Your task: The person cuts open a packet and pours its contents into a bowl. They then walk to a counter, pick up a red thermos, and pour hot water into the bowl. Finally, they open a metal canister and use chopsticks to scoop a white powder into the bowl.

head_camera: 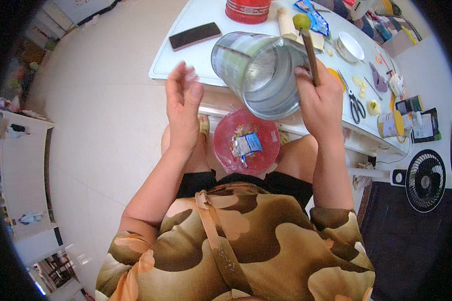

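Note:
My right hand (318, 101) grips the rim of a large metal tin (226, 56), tilted so that its open mouth faces me. The shiny inside shows bare metal, and the printed outer wall is blurred. A brown stick (310, 54) with a round green ball (301, 22) at its upper end rises between my right thumb and fingers. To the left of the tin, my left hand (184, 109) is raised with nothing in it, its fingers apart and the tips blurred. Below the tin, a red plastic bin (220, 150) between my knees holds a blue-and-white packet (249, 144) and scraps.
On the white table (162, 67) lie a phone (195, 36), a red container (248, 10), a blue wrapper (318, 22), a white bowl (349, 47) and scissors (354, 101). A yellow-lidded jar (388, 125) stands at right, near a black fan (425, 181).

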